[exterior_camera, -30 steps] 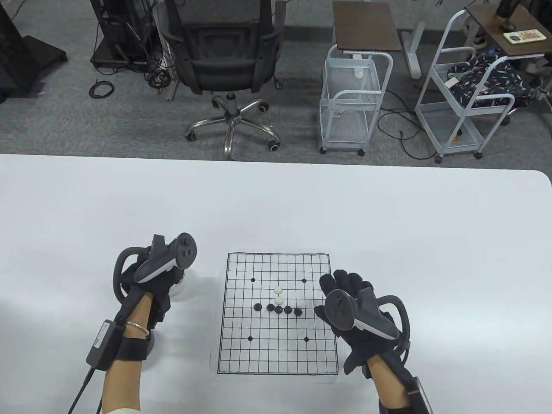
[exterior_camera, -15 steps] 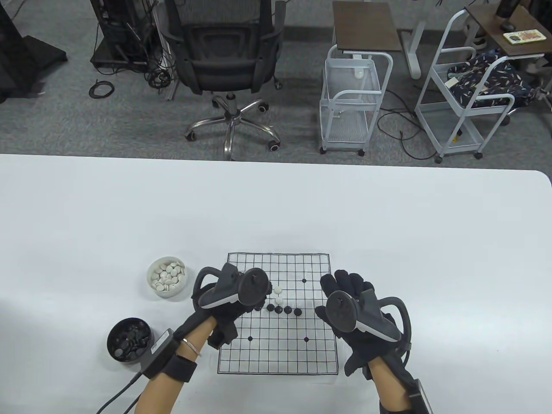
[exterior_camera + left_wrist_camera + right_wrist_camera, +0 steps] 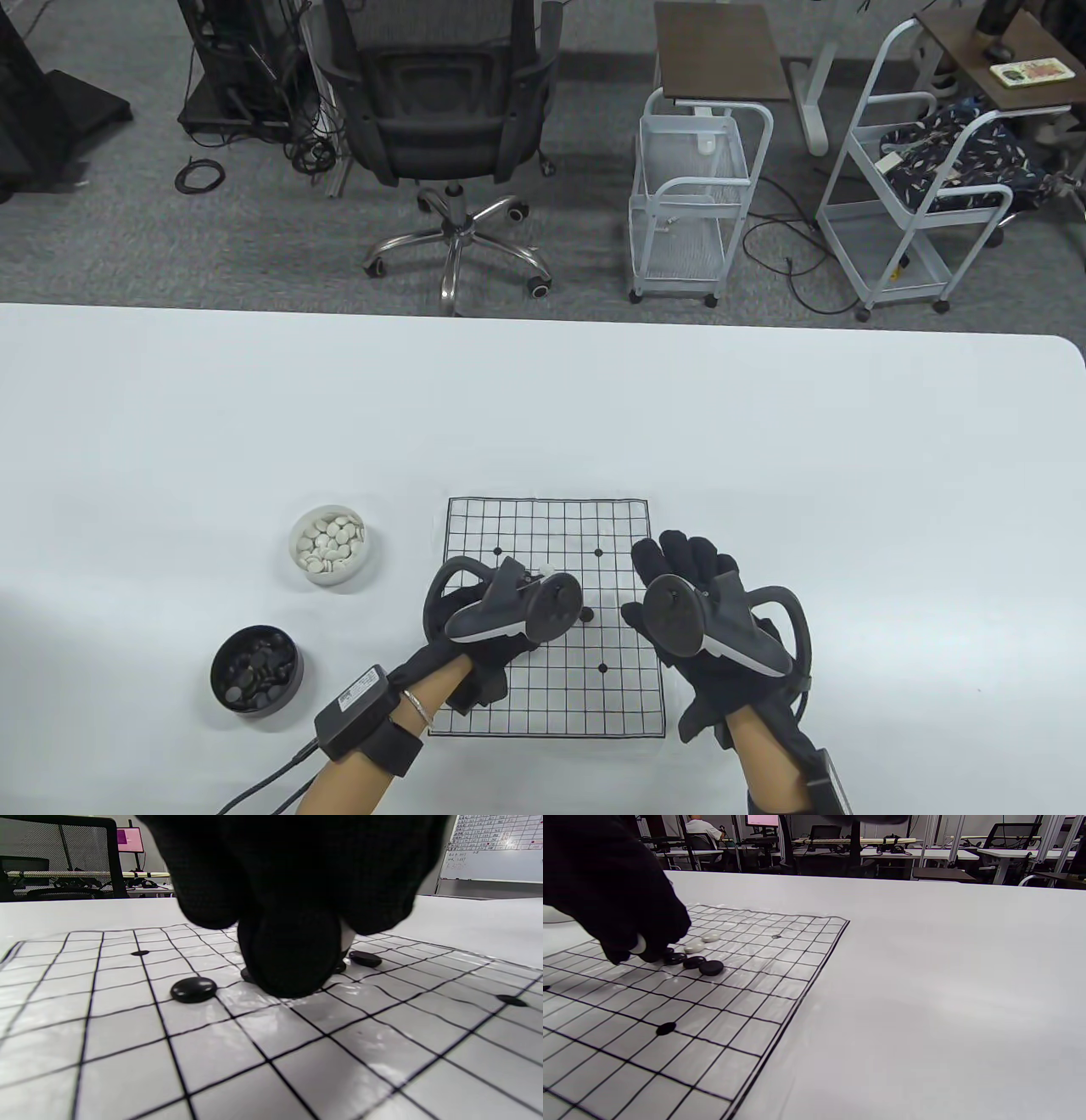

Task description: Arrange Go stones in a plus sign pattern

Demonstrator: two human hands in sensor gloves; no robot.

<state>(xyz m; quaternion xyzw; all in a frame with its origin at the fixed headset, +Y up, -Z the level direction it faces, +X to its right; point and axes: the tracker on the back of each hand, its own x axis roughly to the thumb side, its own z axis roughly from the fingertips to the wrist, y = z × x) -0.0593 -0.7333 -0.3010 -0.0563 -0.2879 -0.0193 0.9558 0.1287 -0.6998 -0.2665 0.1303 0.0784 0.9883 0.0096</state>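
Observation:
The Go board lies at the table's front centre. A row of black stones runs across its middle, and two white stones stand in a line going away from it. My left hand is over the board's centre, fingertips down at the black row. It pinches a white stone, also a sliver in the left wrist view. The tracker hides most stones in the table view, where one white stone and one black stone show. My right hand rests open and empty at the board's right edge.
A white bowl of white stones stands left of the board. A dark bowl of black stones stands nearer the front left. An office chair and wire carts stand beyond the table's far edge.
My left hand has moved right from the white bowl to the board's centre, carrying a white stone, and has come down to the black row. The right hand has not moved.

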